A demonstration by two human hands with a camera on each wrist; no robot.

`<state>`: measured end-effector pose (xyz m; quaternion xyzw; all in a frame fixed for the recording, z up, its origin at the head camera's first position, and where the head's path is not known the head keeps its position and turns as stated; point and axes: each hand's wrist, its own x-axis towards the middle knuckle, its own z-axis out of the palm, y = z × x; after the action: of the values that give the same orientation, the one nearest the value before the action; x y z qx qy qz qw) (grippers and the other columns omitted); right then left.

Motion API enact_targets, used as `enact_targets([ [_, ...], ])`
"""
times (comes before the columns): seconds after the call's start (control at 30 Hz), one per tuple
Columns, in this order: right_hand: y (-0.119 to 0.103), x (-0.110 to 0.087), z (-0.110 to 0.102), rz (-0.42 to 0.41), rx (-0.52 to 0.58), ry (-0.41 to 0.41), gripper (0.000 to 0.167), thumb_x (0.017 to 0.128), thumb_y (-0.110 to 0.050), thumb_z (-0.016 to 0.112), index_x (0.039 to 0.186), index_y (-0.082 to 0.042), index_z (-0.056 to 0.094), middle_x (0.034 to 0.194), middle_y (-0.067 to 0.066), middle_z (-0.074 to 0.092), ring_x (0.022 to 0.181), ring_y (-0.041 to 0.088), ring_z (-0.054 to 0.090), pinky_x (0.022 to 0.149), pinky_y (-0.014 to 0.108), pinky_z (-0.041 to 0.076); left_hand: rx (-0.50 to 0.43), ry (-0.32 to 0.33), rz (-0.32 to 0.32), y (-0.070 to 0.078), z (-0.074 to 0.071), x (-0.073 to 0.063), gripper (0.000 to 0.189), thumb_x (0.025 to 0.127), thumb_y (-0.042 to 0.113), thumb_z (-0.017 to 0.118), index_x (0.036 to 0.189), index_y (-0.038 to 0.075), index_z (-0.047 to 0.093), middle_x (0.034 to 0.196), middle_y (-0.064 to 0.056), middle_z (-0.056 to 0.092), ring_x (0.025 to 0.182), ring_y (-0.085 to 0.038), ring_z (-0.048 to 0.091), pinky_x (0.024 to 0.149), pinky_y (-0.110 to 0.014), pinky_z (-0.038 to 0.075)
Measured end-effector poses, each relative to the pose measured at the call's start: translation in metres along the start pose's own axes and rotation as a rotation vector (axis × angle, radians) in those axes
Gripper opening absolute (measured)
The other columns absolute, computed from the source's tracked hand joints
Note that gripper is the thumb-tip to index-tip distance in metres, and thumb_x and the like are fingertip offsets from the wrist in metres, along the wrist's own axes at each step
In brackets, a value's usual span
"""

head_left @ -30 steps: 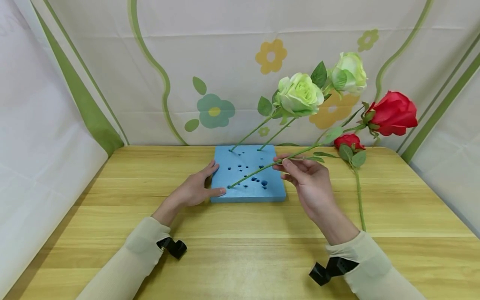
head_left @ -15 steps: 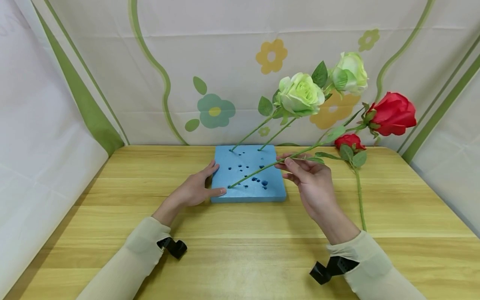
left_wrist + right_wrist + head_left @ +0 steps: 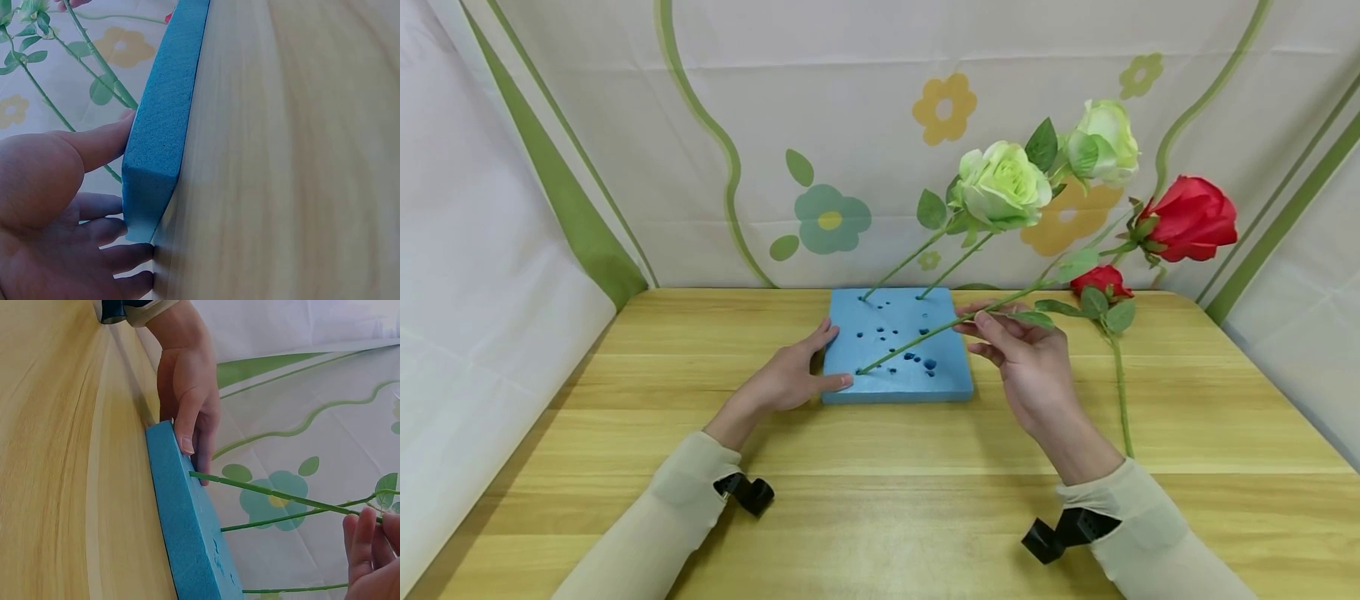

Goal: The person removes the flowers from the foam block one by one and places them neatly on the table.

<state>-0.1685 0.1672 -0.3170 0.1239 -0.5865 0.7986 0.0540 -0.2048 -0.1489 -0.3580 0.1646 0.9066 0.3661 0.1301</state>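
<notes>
My right hand pinches the green stem of a large red artificial rose between thumb and fingers. The stem slants down leftward, its lower end in a hole near the front-left corner of a blue foam block. At the block's left side, my left hand rests its thumb on the top near that stem; its other fingers lie extended along the side. Two pale green roses, a nearer one and a farther one, stand in holes along the block's back edge, leaning right.
Another red rose lies on the wooden table to the right, its stem running toward the right forearm. Several holes mark the foam's top. Behind the table hangs a patterned cloth, with white cloth on both sides.
My right hand has shifted slightly right along with the held stem, and the large red bloom has moved a little. My left hand and the block stay in place.
</notes>
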Motion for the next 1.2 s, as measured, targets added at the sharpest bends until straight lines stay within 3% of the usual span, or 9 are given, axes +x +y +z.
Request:
enact_targets([
  [0.53,-0.016,0.010,-0.022,0.005,0.118,0.113,0.013,0.099,-0.013,0.069,0.104,-0.001,0.075,0.108,0.010,0.075,0.102,0.025,0.070,0.073,0.029,0.047,0.023,0.000,-0.002,0.000,-0.001,-0.001,0.090,0.097,0.041,0.071,0.164,0.013,0.018,0.170,0.000,0.005,0.153,-0.031,0.009,0.119,-0.054,0.020],
  [0.9,-0.027,0.011,-0.037,0.015,0.209,0.192,0.003,0.097,-0.008,0.071,0.094,-0.009,0.071,0.107,0.007,0.073,0.097,0.024,0.072,0.068,0.026,0.046,0.016,-0.004,0.000,0.001,-0.001,0.000,0.091,0.096,0.041,0.072,0.164,0.013,0.017,0.170,0.000,0.005,0.153,-0.031,0.009,0.119,-0.054,0.020],
  [1.0,-0.029,0.012,-0.042,0.016,0.201,0.204,0.002,0.097,-0.008,0.070,0.098,-0.005,0.070,0.104,0.008,0.074,0.095,0.024,0.072,0.067,0.026,0.045,0.018,-0.003,-0.001,0.001,0.000,0.000,0.091,0.096,0.041,0.072,0.164,0.013,0.018,0.170,-0.001,0.005,0.153,-0.031,0.009,0.119,-0.054,0.019],
  [1.2,-0.034,0.014,-0.052,0.026,0.186,0.221,0.017,0.096,-0.009,0.073,0.109,0.000,0.071,0.099,0.010,0.075,0.092,0.023,0.072,0.067,0.026,0.045,0.020,0.002,-0.007,0.003,-0.001,-0.002,0.091,0.096,0.041,0.072,0.164,0.012,0.018,0.170,-0.002,0.006,0.153,-0.031,0.009,0.119,-0.053,0.019],
])
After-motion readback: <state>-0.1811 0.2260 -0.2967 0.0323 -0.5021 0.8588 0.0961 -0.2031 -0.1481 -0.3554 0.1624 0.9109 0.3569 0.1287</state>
